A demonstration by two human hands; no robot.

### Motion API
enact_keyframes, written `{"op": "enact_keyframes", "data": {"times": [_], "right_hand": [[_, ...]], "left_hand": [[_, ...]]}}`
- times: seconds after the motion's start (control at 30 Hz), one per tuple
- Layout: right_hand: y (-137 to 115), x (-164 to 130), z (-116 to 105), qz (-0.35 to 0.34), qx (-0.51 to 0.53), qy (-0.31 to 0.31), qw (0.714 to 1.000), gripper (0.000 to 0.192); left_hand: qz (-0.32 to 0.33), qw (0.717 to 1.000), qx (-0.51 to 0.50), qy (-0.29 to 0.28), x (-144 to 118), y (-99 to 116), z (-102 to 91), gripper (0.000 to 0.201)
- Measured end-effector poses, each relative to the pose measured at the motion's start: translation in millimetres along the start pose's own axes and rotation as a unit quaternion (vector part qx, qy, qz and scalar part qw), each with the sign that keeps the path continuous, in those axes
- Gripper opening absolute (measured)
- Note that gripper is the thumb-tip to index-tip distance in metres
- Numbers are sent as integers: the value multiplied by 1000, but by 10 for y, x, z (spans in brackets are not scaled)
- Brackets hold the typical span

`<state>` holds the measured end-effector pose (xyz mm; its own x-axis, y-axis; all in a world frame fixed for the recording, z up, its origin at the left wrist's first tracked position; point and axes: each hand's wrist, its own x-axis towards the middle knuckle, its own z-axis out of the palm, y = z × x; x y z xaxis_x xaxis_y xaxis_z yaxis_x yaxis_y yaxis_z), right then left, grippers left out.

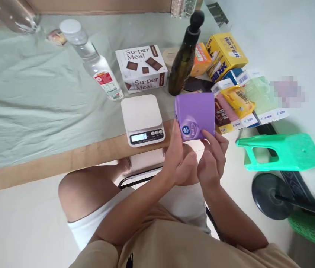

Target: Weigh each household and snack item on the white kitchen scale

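Note:
A purple tissue pack with a round blue logo is held up at the table's front edge, just right of a white kitchen scale. My left hand grips its left side, with the fingers along the edge and partly behind it. At the lower right corner, my right hand has bent fingers against the pack, one fingertip on its printed front. The scale's display is lit and its platform bears nothing. Behind the scale stands a white Su-per Meal box.
A clear bottle leans left in view, and a dark glass bottle stands behind the pack. A yellow box, an orange box and a yellow packet crowd the right. Beyond the table is a green stool.

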<state>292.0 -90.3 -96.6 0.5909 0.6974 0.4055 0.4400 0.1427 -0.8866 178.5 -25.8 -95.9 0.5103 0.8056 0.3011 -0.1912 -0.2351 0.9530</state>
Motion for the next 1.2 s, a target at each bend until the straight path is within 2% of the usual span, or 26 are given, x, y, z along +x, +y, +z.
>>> {"op": "enact_keyframes", "data": {"times": [0.1,0.2,0.3,0.4,0.47,0.53,0.67,0.73,0.83,1.03,1.2], "right_hand": [[-164,69,289,-58,-26,-51,997,48],[-272,115,670,-59,-29,-104,992,48],[-307,96,964,-39,-33,-138,989,46],[-269,122,1062,-42,-47,-156,986,43],[-193,231,1069,-54,-50,-136,988,45],[-71,413,1096,-47,-17,-80,996,49],[223,737,1266,30,119,33,992,53],[313,760,1352,51,157,63,984,51],[338,661,1414,42,168,66,983,49],[331,557,1416,-7,153,10,988,48],[382,548,1391,-20,134,-7,991,50]], "left_hand": [[28,997,48,47,-34,220,-396,78],[-2,992,95,85,-63,348,-798,76],[-67,985,115,114,-76,351,-1092,82],[-103,977,124,142,-79,275,-1331,79],[-94,972,126,175,-78,218,-1524,74],[-69,962,128,231,-66,165,-1752,67],[-47,925,130,353,-18,71,-2135,46],[-44,918,147,365,-2,44,-2226,36],[-22,930,183,319,-13,39,-2272,12],[-44,959,180,216,-85,75,-2251,24],[-63,964,175,188,-87,26,-2158,30]]}}
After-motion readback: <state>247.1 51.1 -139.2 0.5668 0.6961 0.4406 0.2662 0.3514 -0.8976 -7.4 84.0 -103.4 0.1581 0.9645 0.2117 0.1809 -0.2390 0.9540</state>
